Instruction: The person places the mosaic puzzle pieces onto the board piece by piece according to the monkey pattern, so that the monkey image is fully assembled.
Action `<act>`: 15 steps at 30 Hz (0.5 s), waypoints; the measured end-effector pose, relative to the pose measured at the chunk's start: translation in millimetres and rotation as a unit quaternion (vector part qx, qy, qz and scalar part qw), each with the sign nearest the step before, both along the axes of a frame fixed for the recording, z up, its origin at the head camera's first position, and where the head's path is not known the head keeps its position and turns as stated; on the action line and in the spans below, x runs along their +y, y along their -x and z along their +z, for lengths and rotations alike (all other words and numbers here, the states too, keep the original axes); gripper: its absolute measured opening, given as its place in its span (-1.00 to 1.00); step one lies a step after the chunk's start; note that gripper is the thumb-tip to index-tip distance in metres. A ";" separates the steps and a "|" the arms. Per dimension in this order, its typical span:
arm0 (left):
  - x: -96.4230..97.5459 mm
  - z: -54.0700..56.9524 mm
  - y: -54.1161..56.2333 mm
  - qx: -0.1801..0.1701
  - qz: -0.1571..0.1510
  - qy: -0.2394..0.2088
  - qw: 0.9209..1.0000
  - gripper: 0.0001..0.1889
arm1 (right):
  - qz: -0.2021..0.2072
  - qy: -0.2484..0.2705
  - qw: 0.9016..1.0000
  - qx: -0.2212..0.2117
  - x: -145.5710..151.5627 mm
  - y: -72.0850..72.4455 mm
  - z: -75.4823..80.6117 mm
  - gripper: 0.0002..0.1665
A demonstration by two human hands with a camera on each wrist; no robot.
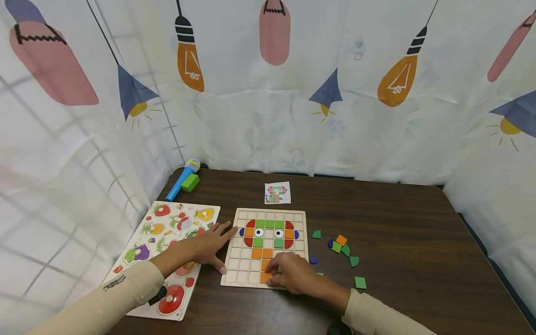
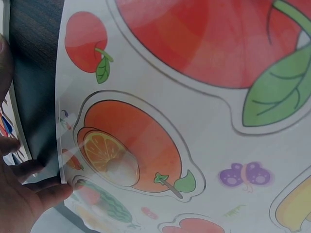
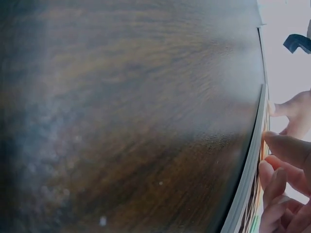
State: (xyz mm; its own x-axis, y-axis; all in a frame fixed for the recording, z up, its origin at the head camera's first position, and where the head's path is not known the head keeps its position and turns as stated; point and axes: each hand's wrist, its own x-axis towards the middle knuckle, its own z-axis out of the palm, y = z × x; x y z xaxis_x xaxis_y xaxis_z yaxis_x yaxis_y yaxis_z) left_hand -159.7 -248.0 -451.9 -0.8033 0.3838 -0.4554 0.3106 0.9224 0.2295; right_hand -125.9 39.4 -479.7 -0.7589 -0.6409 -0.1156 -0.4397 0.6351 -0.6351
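Overlapping orange tile [image 1: 264, 278]: right hand [image 1: 295, 273] (fingertips obscured, grasp: cannot tell) | left hand [image 1: 209, 245] splayed, touching board [image 1: 239, 264] | orange column [image 1: 265, 264] lengthwise toward tabletop's [image 1: 402, 232] far edge

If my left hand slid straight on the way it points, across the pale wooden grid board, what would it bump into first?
Probably the small blue half-round piece near the left edge of the board, though depth is unclear and your left hand might pass above it.
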 end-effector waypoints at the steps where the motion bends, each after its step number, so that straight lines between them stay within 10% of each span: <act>1: 0.2 0.2 0.0 0.000 0.000 -0.001 1.000 0.24 | 0.001 -0.003 1.000 0.004 -0.2 -0.2 0.3 -0.76; 15: -0.8 0.1 -0.4 -0.005 0.004 -0.003 1.000 0.24 | -0.001 -0.022 0.998 0.056 -0.6 -1.4 -1.7 -0.76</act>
State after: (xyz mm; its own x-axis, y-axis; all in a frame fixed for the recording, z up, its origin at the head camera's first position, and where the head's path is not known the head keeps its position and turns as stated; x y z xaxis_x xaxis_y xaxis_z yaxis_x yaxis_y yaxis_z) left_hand -159.3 -248.8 -451.8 -0.8014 0.3809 -0.4612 0.3016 0.9231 0.2384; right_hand -124.5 38.8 -481.4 -0.7700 -0.6353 -0.0587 -0.5046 0.6627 -0.5534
